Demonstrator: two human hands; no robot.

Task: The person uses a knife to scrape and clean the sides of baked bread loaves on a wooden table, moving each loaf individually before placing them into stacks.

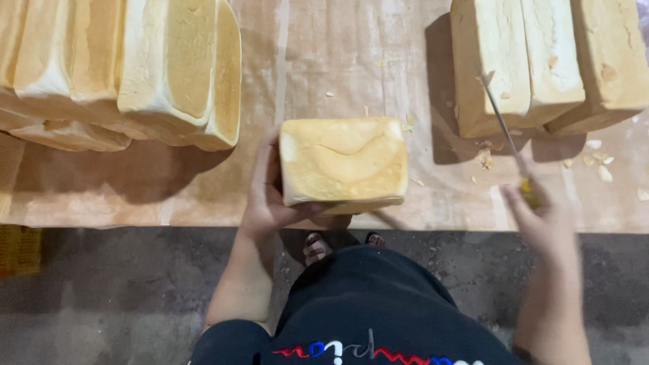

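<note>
A pale square loaf of bread [343, 161] stands at the front edge of a paper-covered table [338, 61]. My left hand [267, 196] grips its left side and underside. My right hand [544, 216], blurred, is to the right of the loaf and holds a long thin knife [501, 125] by a yellowish handle. The blade points away from me toward the loaves at the back right.
Several long loaves [135, 67] lie stacked at the back left, and more loaves [541, 61] stand at the back right. Crumbs [598, 162] are scattered on the paper at the right. Below the table edge is a grey floor [122, 290] and my sandalled feet [318, 247].
</note>
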